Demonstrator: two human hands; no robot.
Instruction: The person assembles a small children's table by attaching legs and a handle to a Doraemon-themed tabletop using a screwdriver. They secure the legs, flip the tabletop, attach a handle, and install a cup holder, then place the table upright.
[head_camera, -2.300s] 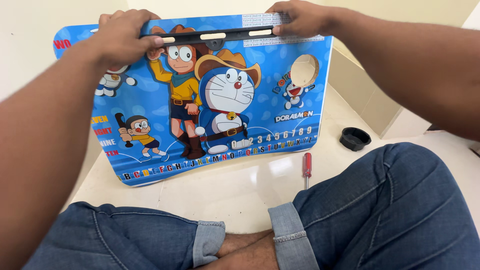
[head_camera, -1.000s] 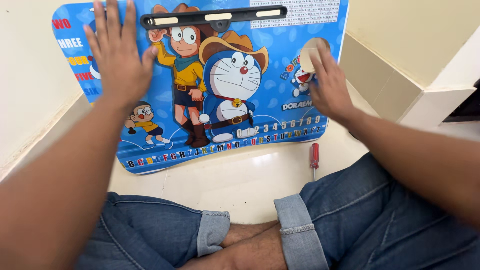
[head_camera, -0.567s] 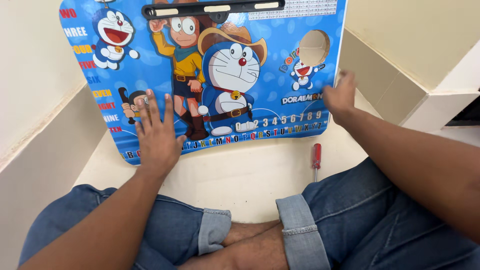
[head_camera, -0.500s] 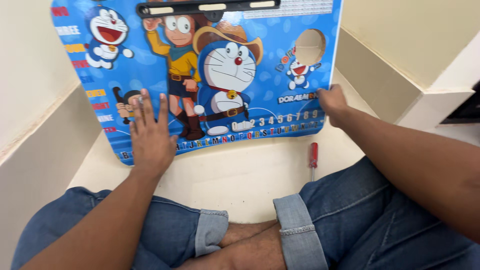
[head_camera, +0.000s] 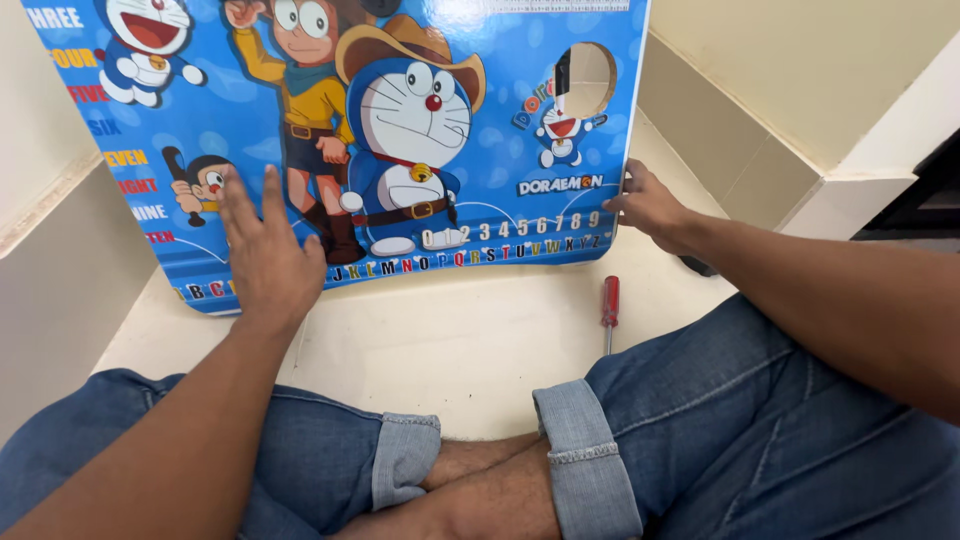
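Cream floor tiles (head_camera: 470, 340) and pale walls close us into a corner, where we sit cross-legged in rolled-up jeans (head_camera: 760, 440).

From the head camera, the blue cartoon-printed board (head_camera: 480, 140) stands on its lower edge on the floor, tilted back toward the wall. Our left hand (head_camera: 262, 255) lies flat and open against its lower left face, fingers spread, gripping nothing. Our right hand (head_camera: 648, 205) curls around the board's lower right edge, fingers behind it (how tightly they close there, we cannot tell). A round hole (head_camera: 585, 80) pierces the board's upper right. A red-handled screwdriver (head_camera: 609, 305) lies on the floor just below the board's right corner, untouched, and a dark object (head_camera: 697, 265) peeks out behind our right wrist.

Two seconds ago both hands were at the top edge by the black slotted bar; since then they have slid down to the bottom, and the bar has passed out of frame. The board now looks steadied from below rather than above.
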